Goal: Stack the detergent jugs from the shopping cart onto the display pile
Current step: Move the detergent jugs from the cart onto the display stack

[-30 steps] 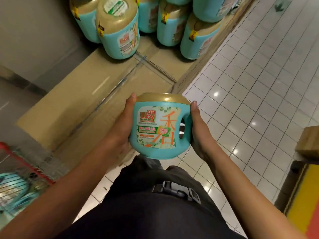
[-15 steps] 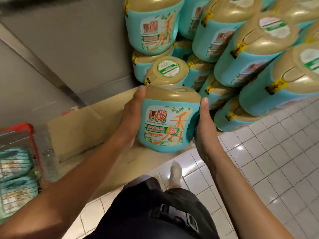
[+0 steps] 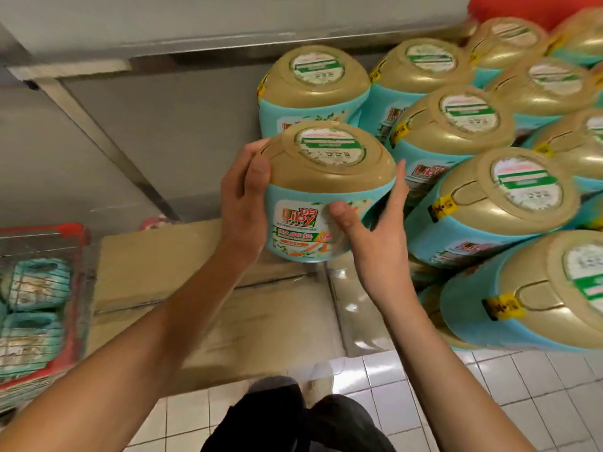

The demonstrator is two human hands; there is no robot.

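My left hand (image 3: pixel 243 203) and right hand (image 3: pixel 375 246) grasp a jug (image 3: pixel 326 177) at the left edge of the pile (image 3: pixel 496 203), not yet set down, and more wait in the cart (image 3: pixel 77 282)

The jug (image 3: pixel 326 190) is at centre, held between the hands: left hand (image 3: pixel 243 203) on its left side, right hand (image 3: pixel 375 236) on its right side with the thumb across the front. The pile (image 3: pixel 489 197) lies directly behind and to the right of the jug, with upper units resting on lower ones (contact between jug and pile cannot be determined). The cartons (image 3: pixel 156 265) lie below the jug and carry the pile. The cart (image 3: pixel 68 308) stands at far left, just beside the cartons, with further jugs (image 3: pixel 36 285) in it. The wall (image 3: pixel 146 132) is behind the cartons and pile. The floor (image 3: pixel 489 402) lies before the cartons.
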